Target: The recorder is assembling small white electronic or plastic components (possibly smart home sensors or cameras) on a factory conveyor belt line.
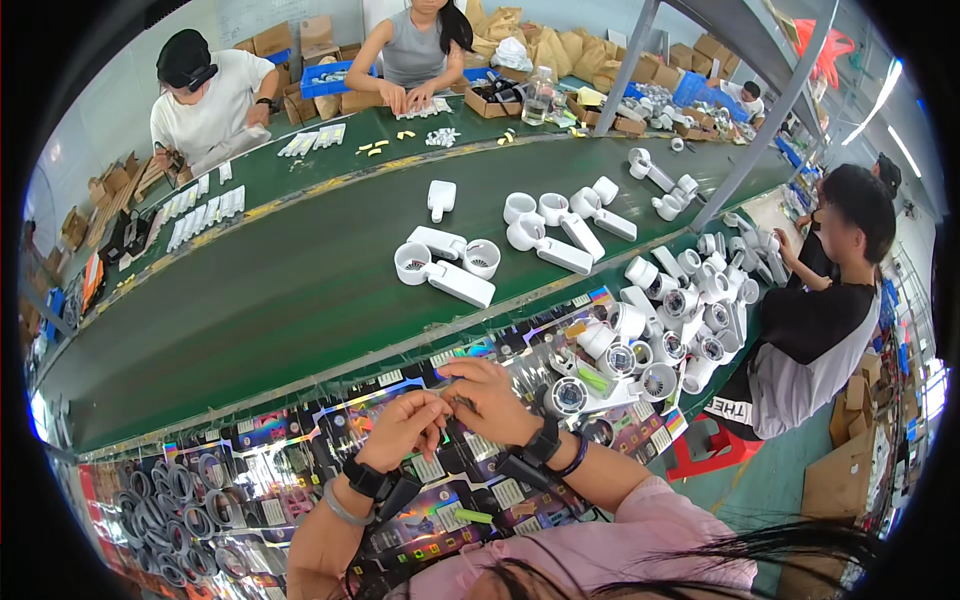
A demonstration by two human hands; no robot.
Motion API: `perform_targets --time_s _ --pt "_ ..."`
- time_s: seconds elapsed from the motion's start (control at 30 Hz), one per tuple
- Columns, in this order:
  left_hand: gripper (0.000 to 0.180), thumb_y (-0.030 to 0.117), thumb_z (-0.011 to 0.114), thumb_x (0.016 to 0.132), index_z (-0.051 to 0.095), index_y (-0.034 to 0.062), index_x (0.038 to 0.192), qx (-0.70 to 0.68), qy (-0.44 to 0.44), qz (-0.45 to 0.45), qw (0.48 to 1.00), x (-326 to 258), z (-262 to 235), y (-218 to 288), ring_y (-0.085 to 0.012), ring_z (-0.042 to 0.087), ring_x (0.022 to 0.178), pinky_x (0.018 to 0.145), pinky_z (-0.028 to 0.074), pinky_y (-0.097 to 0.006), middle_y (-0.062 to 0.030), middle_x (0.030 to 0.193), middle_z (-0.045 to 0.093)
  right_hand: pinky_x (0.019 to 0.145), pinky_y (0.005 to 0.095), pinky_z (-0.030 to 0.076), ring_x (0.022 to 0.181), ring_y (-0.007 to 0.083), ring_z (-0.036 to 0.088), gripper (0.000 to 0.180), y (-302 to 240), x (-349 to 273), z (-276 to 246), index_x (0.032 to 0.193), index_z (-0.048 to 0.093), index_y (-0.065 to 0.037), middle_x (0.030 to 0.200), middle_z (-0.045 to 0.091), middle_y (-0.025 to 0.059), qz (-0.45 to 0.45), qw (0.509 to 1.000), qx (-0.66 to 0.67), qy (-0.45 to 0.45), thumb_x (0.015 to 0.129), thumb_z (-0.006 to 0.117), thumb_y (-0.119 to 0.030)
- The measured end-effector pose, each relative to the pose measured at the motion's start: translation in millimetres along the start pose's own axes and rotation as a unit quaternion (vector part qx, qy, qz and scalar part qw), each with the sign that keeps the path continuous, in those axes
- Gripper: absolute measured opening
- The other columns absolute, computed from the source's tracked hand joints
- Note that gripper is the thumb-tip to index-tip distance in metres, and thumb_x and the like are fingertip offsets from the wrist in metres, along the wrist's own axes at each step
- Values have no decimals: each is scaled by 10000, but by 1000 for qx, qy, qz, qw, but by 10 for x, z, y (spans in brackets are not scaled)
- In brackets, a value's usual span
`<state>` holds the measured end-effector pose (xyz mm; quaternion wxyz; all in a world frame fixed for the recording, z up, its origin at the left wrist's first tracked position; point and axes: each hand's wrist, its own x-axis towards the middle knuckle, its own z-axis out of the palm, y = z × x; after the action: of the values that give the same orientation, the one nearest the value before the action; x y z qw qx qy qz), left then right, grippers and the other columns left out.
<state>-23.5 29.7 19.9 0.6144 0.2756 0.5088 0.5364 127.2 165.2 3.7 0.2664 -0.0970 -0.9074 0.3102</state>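
Note:
Close together over the bench, my left hand (408, 430) and my right hand (490, 402) meet at the fingertips. Both are closed, the fingers bent and pinching; whatever lies between them is too small or hidden to make out. Beneath them, glossy printed sheets (290, 450) in dark, colourful patterns cover the bench. Right of my right hand lies a heap of white fan-like bodies (627, 320) with round heads, some showing dark grilles. A pile of grey rings (170, 510) sits to the left of my left forearm. A small light-green piece (473, 516) lies near my body.
A green conveyor belt (250, 330) runs beyond the bench, carrying several white bodies with handles (460, 283). Across it, two people work beside white parts (205, 215) and blue bins (338, 78). Another person sits at right near a red stool (712, 452). Metal posts (765, 115) rise at right.

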Motion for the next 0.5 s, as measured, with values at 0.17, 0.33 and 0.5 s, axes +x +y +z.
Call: perform_targets --time_s 0.17,0.33,0.5 --pt "214 202 516 995 585 -1 989 -3 0 -2 1000 12 -2 -2 -96 562 535 420 499 -238 -28 786 550 924 443 341 1224 244 474 166 31 0 15 924 662 -134 1229 569 19 -6 1000 -3 8 776 663 -60" --pt "209 198 514 995 582 1 986 1 1 -8 1000 15 -9 -5 -104 561 529 416 497 -242 -34 788 553 919 448 362 1211 260 492 187 34 14 23 910 656 -129 1248 579 17 -9 1000 3 19 743 678 -48" --pt "200 194 515 994 579 4 990 -3 8 -10 1000 17 -2 -15 -112 562 527 409 493 -248 -39 793 560 921 439 343 1190 249 484 125 39 6 18 871 645 -128 1216 574 11 7 1000 12 18 769 662 -59"
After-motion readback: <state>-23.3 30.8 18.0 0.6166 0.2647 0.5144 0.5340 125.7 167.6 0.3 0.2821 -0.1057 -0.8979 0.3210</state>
